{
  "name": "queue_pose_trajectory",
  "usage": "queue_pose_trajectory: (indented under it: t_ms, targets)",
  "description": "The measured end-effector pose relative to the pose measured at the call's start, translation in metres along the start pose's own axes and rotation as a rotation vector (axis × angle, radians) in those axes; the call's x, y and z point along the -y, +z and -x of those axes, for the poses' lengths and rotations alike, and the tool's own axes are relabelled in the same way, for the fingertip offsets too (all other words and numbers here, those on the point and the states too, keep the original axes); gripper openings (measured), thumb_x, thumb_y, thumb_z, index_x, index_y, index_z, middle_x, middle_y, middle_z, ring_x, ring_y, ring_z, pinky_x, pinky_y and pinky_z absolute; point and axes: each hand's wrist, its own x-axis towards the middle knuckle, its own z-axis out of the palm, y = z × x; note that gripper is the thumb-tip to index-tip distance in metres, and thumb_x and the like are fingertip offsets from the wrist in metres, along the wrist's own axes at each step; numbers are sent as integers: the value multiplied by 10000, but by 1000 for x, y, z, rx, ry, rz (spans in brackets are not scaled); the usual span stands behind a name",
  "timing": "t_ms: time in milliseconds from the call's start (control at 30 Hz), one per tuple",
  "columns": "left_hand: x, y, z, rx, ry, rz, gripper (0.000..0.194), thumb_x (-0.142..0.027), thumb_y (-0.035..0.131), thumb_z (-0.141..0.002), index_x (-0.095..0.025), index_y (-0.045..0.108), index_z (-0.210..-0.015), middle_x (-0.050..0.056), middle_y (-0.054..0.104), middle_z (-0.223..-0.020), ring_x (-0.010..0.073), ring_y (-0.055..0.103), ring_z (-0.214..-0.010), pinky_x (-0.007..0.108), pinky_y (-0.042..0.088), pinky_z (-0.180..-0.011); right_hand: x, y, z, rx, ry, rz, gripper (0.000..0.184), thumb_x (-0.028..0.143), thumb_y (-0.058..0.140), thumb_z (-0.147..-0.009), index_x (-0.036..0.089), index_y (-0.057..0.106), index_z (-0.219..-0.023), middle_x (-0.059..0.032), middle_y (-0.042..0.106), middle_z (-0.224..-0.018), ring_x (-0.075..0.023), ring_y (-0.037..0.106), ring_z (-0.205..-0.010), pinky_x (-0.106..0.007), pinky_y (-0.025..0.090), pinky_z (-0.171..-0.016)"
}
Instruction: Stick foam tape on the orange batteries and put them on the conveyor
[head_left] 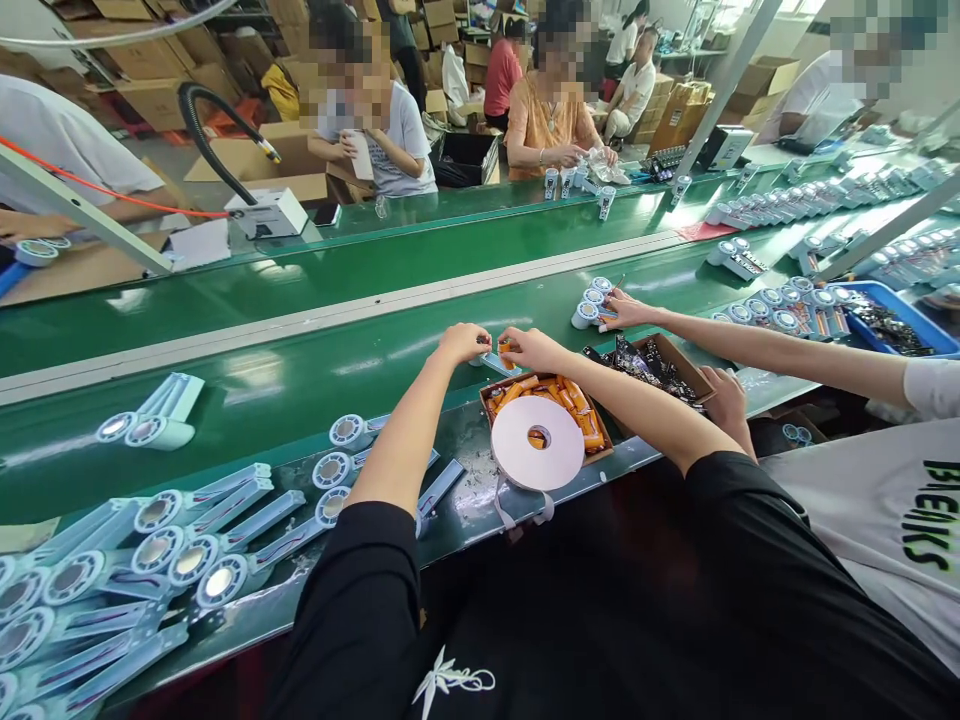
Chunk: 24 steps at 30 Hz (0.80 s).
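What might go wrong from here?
The tape roll lies over the box of orange pieces, near the table edge, so a bump might send it off. The left forearm reaches past pale blue housings and may nudge them. The small orange item in the right hand could slip.

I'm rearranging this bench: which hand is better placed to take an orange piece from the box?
Likely the right hand, once free of its orange piece: it is nearer the box than the left hand.

Orange cells (580,404), white tape roll (519,452), green belt (300,350), apparently light-blue casing (500,365)
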Motion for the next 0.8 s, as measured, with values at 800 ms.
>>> queue_pose_trajectory:
  t_ms: [800]
  targets:
    - [-27,21,-8,-142,-113,191,246,-314,681,-831,-298,841,-1017,55,809,-1086,265,704,-1046,345,536,-917,25,-2,-31,400,84,409,480,522,671,-956,181,734,-1289,-222,738,-1282,-380,713,-1211,-440,578,-973]
